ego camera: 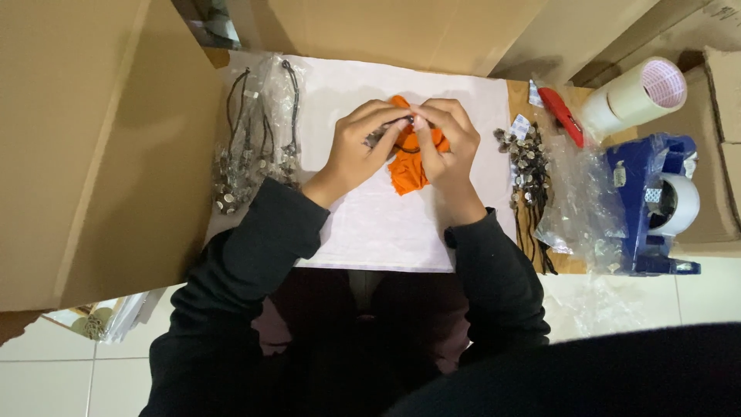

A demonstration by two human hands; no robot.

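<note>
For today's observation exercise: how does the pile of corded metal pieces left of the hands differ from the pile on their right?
The left pile lies inside clear plastic bags on the white sheet, its dark cords stretched toward the far edge. The right pile lies bare, off the white sheet, its cords trailing toward the person. Both hold small silvery pieces on dark cords.

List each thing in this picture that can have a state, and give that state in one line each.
Left hand: closed, pinching a small dark piece.
Right hand: closed, fingertips meeting the left.
Orange cloth: crumpled, under the hands.
Bagged necklaces: lying flat, in clear bags.
Loose necklaces: piled, out of their bag.
Red cutter: lying flat; blade cannot be seen.
Tape roll: on its side.
Blue tape dispenser: loaded with a roll.
</note>
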